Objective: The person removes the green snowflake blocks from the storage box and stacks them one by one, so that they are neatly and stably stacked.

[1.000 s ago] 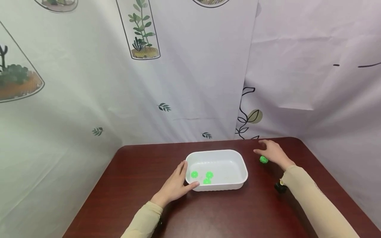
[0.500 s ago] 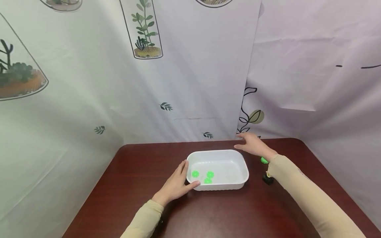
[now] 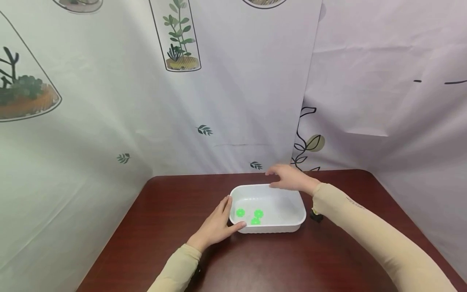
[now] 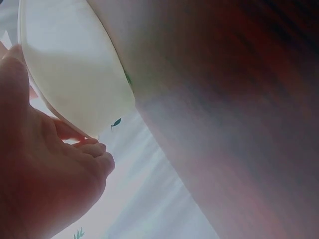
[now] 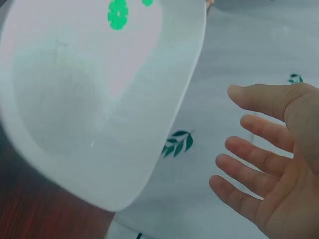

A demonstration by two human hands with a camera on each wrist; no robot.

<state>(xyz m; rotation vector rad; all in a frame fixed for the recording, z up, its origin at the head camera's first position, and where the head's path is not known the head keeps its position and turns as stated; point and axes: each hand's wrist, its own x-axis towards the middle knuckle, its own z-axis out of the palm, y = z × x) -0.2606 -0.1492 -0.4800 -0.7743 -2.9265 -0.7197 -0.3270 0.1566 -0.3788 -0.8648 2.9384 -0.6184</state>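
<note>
My left hand (image 3: 215, 225) holds the near left corner of a white plastic basin (image 3: 284, 228), its thumb on the front rim and its fingers along the left side. In the left wrist view these fingers (image 4: 89, 149) bend against the wall below the rim. Inside the basin lie three small bright green flower-shaped pieces (image 3: 258, 213), towards the left. My right hand (image 3: 290, 177) is over the basin's far rim, thumb and fingers apart. The right wrist view shows that hand's palm (image 5: 294, 199) with nothing in it.
The basin stands on a dark red-brown wooden table (image 3: 175, 202), near its back edge. Behind rises a pale cloth backdrop (image 3: 237, 101) printed with plants. A black device (image 3: 316, 215) hangs under the right wrist. The right sleeve (image 3: 350, 211) covers part of the table's right side.
My right hand has moved left from beside a green piece right of the basin to above its far rim. That piece is now hidden behind the sleeve. The left hand stays at the corner.
</note>
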